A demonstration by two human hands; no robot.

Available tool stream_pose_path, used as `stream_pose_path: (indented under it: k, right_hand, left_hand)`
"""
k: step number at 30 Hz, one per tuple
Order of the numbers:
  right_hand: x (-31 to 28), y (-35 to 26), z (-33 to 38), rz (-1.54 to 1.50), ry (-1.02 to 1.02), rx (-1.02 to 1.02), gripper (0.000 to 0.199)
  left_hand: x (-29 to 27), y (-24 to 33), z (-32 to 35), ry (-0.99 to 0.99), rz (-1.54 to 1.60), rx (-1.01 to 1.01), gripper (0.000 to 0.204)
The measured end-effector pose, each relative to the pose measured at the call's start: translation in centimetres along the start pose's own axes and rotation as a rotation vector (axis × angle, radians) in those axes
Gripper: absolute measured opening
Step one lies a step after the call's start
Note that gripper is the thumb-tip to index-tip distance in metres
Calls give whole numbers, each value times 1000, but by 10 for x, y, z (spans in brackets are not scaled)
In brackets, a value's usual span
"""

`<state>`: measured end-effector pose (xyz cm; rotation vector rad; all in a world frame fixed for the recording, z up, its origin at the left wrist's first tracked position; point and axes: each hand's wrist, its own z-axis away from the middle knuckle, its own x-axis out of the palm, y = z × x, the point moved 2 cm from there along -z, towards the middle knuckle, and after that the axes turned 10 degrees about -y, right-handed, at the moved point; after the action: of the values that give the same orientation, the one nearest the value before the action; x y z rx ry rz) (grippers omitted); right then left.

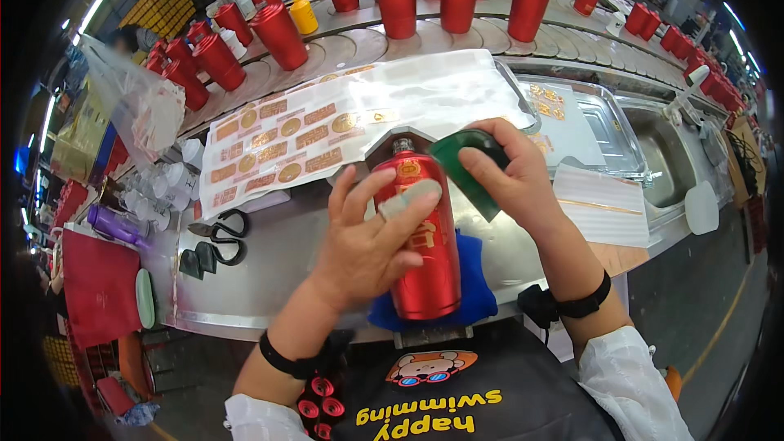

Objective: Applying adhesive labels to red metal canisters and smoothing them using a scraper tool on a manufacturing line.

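A red bottle [426,269] with gold markings lies on a blue cloth [478,278], its neck pointing away from me. Over its left side is my left hand [367,233], fingers spread; a pale cover wraps one fingertip. Whether that hand touches the bottle I cannot tell. My right hand [518,175] pinches a dark green flat scraper [469,170] between thumb and fingers, beside the bottle's shoulder. Beyond the bottle lies a sheet of gold and red stickers [282,135].
Black-handled scissors [224,237] lie at left, near small clear cups [171,188]. A conveyor [351,37] carrying several red bottles [396,4] curves along the back. At right are a metal tray [608,135], white foam sheets [600,204] and a sink [665,159].
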<state>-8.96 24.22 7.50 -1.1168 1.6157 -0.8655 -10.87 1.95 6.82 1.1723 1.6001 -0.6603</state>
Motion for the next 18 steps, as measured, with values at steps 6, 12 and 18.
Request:
stream_pose_path:
  k: [6, 12, 18]
  right_hand:
    - [28, -46, 14, 801, -335, -736, 21]
    - [22, -41, -5, 179, -579, -226, 18]
    - [27, -50, 33, 591, -480, -766, 17]
  left_hand:
    - [30, 38, 62, 245, 344, -287, 88]
    - [50, 53, 74, 222, 283, -387, 95]
    - [49, 54, 79, 145, 242, -415, 96]
